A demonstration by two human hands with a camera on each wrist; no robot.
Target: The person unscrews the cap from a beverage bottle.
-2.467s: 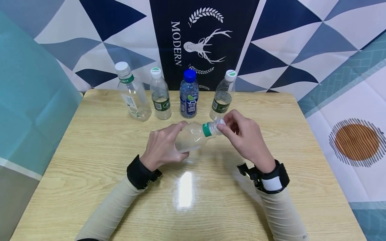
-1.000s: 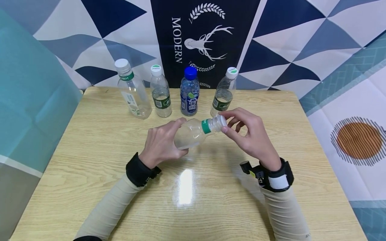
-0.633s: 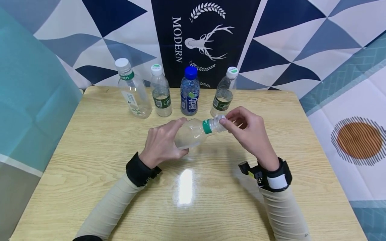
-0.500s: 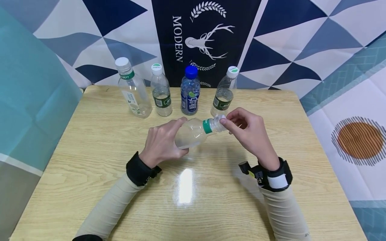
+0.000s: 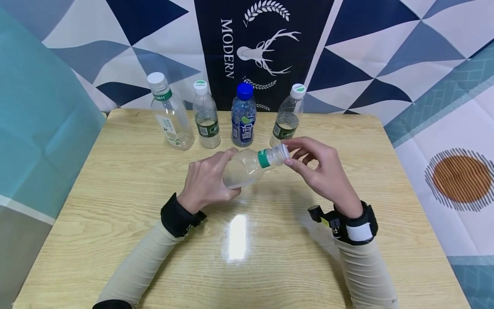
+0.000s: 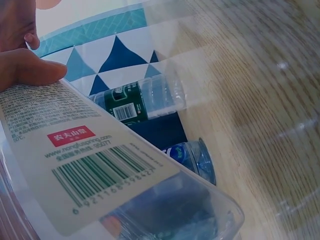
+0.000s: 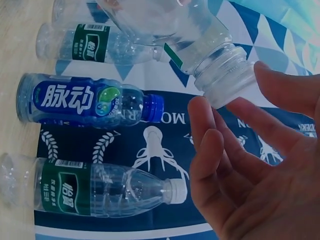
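My left hand [image 5: 208,179] grips the body of a clear plastic bottle [image 5: 247,167] with a green neck band, holding it tilted, neck to the right and slightly up. In the left wrist view the bottle [image 6: 75,155] shows a white label with a barcode. My right hand [image 5: 318,165] is at the bottle's mouth, thumb and index fingertips on either side of its whitish end. From the right wrist view the ringed neck [image 7: 225,75] sits between thumb and fingers of the right hand [image 7: 255,145]. Whether that whitish end is a cap, I cannot tell.
Along the table's [image 5: 239,283] back edge stand a large clear bottle [image 5: 171,124], a green-labelled bottle [image 5: 207,124], a blue-capped bottle [image 5: 243,124] and another green-labelled bottle [image 5: 286,118], close behind my right hand. A patterned cloth [image 5: 262,51] hangs behind them.
The right-hand fingers have twisted back and forth at the bottle's mouth. From half a second ago they have spread, showing more of the whitish end. The left hand's grip stays nearly the same.
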